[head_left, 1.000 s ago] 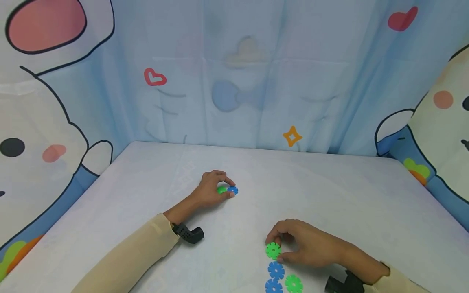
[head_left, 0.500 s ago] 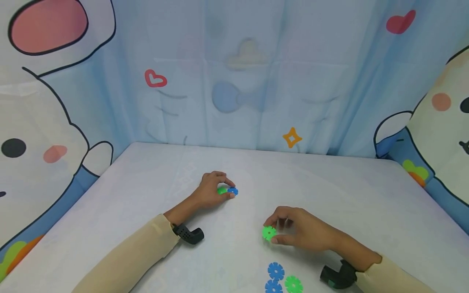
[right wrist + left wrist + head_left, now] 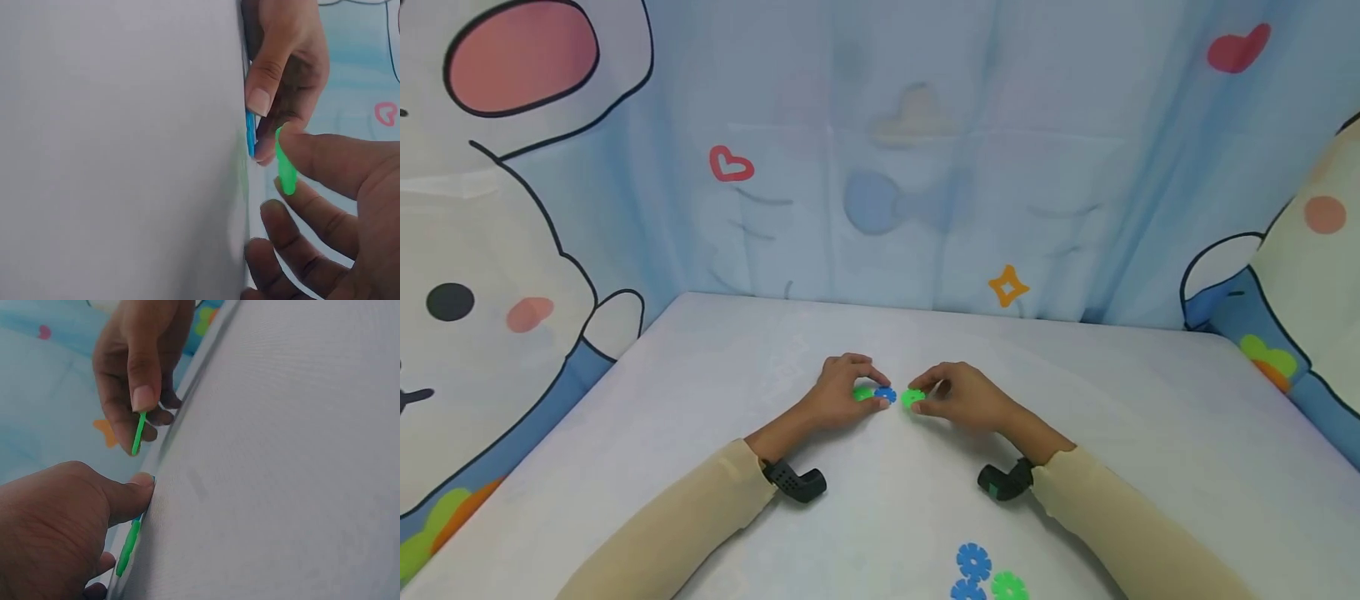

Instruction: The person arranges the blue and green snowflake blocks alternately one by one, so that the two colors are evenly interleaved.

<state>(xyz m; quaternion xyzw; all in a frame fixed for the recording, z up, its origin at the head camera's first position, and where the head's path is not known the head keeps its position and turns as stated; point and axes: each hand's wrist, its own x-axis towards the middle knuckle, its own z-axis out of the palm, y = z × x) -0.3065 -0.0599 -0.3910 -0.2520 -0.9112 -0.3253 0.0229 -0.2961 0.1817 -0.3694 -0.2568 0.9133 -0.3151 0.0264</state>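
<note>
The right hand point(image 3: 966, 396) had just come up from the lower right of the frame to the middle, bringing a green disc point(image 3: 912, 397) with it. A second earlier that disc was down by the blue ones near the bottom edge; now it stood just beside the left hand point(image 3: 842, 392), at the centre. The left hand had barely moved. Its thumb and fingertip pinched a blue disc point(image 3: 887, 395), with a second green disc point(image 3: 862, 392) next to it, towards the palm — whether those two were locked together, I couldn't tell.

The right hand gripped its own disc by the edges, between thumb and a finger. From both wrist views a gap showed between it and the blue one, and it looked raised off the surface point(image 3: 865, 533). So the fetching seemed done, to my eye, and the fitting not yet begun: the two rims faced each other — near, but apart — and would have to be lined up.

At the bottom of the frame, right of centre, two spare blue discs point(image 3: 973, 562) and a spare green disc point(image 3: 1009, 586) lay as before, untouched.
</note>
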